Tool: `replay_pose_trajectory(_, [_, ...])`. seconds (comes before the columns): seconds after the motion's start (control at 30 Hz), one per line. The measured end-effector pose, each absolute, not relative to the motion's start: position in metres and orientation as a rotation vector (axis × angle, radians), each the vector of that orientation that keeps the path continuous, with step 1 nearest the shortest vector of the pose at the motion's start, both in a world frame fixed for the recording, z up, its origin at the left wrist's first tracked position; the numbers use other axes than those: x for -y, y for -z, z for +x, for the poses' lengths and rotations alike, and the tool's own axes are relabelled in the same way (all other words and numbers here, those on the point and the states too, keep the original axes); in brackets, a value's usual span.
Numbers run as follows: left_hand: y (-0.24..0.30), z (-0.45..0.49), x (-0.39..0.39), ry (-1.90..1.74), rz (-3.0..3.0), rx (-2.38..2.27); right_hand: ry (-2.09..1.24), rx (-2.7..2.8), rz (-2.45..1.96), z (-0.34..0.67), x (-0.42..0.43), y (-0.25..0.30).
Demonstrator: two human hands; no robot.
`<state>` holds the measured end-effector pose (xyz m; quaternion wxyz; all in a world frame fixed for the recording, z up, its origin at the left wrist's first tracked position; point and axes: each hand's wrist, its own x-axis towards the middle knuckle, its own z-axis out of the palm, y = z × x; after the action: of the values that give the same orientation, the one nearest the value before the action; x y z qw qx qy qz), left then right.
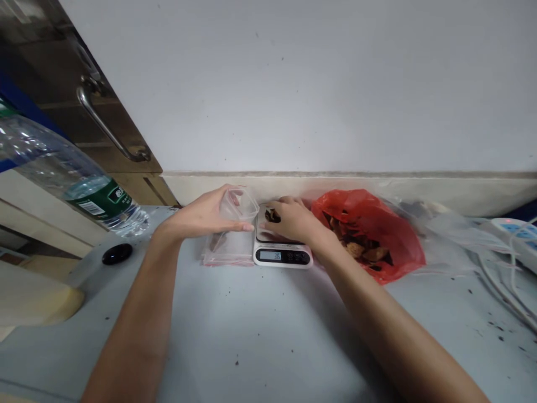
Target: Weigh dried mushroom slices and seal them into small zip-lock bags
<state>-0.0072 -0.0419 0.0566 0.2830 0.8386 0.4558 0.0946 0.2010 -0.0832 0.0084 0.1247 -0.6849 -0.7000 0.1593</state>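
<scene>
My left hand (203, 214) is curled around a small clear plastic bag (240, 204), its mouth held wide beside the scale. Below that hand lies a stack of flat clear zip bags (230, 249) with reddish edges. A white digital scale (259, 238) stands in the middle, its display reading about 3.6. Over its plate, my right hand (287, 219) is closed with thumb and fingers around dark brown dried pieces (272, 215). Part of the plate is hidden under this hand. To the right, a red plastic bag (405, 246) gapes, with brown dried pieces (369, 252) inside.
A water bottle (98, 196) with a green label stands at the left, near a round black object (117, 254) and a pale container (37, 296). Clear plastic bags (444, 240), white cables (499, 285) and a white device (514, 232) are at the right. A wall (319, 101) rises behind.
</scene>
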Motion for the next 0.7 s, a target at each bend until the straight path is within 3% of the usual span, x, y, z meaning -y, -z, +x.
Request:
replay_pose_trajectory(0.4, [-0.040, 0.008, 0.041, -0.100, 2.281, -1.187, -0.615, 2.053, -1.886, 0.220, 0.083, -0.020])
replay_pose_trajectory(0.7, [-0.041, 0.023, 0.048, -0.214, 2.277, -1.118, -0.995, 1.761, -1.236, 0.231, 0.092, -0.035])
